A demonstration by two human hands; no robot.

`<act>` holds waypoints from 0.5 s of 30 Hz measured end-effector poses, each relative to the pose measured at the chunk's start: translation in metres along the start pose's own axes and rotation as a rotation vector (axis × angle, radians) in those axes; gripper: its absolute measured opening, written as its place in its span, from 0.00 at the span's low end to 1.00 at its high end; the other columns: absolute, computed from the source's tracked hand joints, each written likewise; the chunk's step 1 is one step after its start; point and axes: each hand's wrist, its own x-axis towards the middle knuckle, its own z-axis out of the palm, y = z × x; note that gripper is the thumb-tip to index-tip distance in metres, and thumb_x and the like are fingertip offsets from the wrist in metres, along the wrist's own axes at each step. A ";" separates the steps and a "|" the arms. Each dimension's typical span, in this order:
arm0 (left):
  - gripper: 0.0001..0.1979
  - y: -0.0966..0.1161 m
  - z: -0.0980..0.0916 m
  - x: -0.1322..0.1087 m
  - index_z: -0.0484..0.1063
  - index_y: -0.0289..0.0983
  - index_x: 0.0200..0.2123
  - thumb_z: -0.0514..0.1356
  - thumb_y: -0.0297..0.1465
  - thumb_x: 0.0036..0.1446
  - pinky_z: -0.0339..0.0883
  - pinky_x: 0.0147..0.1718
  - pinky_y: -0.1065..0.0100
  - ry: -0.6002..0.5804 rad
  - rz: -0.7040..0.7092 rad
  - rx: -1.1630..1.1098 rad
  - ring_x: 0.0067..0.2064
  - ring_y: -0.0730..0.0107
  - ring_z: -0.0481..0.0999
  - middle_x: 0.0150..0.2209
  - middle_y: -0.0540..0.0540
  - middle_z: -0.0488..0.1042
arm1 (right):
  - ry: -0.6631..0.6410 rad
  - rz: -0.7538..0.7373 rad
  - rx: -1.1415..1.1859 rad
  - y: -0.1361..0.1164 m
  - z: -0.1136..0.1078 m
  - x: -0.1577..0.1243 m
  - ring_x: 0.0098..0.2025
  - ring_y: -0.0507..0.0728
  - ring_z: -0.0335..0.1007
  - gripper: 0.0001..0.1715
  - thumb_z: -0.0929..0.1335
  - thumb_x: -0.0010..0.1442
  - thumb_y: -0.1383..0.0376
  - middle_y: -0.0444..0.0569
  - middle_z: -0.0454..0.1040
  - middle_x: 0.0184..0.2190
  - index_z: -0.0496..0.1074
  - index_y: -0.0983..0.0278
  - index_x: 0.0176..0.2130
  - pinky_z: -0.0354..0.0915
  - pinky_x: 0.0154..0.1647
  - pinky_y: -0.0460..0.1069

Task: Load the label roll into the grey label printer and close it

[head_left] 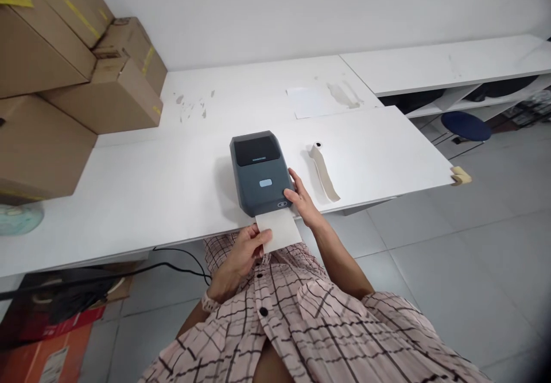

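A dark grey-blue label printer (262,170) sits near the table's front edge, with a light button on its top. From its front a blank white label sheet (282,229) sticks out past the edge. My left hand (247,248) pinches the sheet's left side, thumb on top. My right hand (301,199) grips the printer's front right corner, its thumb on the top and its fingers along the side. Right of the printer lies a small paper roll (318,147), its strip partly unrolled towards the front edge.
Cardboard boxes (120,96) are stacked at the left, with a roll of greenish tape (20,220) in front of them. A thin white sheet (312,103) lies farther back on the white table (185,188). A blue stool (465,126) stands at the right. Black cables (172,266) hang below the table.
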 end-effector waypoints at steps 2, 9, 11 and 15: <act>0.24 0.010 -0.003 -0.001 0.78 0.36 0.33 0.71 0.52 0.46 0.57 0.21 0.71 -0.022 0.040 0.067 0.21 0.76 0.63 0.23 0.51 0.72 | 0.016 0.001 0.010 -0.006 0.002 -0.001 0.75 0.69 0.53 0.61 0.73 0.53 0.38 0.54 0.61 0.73 0.52 0.54 0.74 0.53 0.75 0.68; 0.25 0.009 -0.030 -0.007 0.71 0.37 0.22 0.62 0.51 0.60 0.57 0.24 0.70 0.064 0.194 0.299 0.22 0.75 0.63 0.19 0.52 0.66 | 0.054 -0.101 -0.136 -0.035 0.016 0.017 0.76 0.68 0.50 0.58 0.75 0.55 0.49 0.51 0.53 0.76 0.49 0.50 0.75 0.51 0.75 0.69; 0.23 0.008 -0.038 -0.007 0.72 0.38 0.25 0.61 0.50 0.62 0.59 0.25 0.69 0.219 0.255 0.285 0.23 0.74 0.64 0.21 0.52 0.67 | 0.056 -0.128 -0.178 -0.036 0.019 0.027 0.75 0.70 0.51 0.59 0.76 0.54 0.52 0.50 0.55 0.74 0.48 0.49 0.75 0.53 0.74 0.70; 0.18 0.014 -0.043 0.003 0.78 0.40 0.42 0.61 0.49 0.63 0.70 0.35 0.67 0.529 0.407 0.276 0.39 0.65 0.77 0.40 0.45 0.80 | 0.059 -0.162 -0.231 -0.034 0.020 0.036 0.73 0.71 0.53 0.59 0.75 0.53 0.55 0.50 0.59 0.72 0.49 0.47 0.75 0.55 0.72 0.71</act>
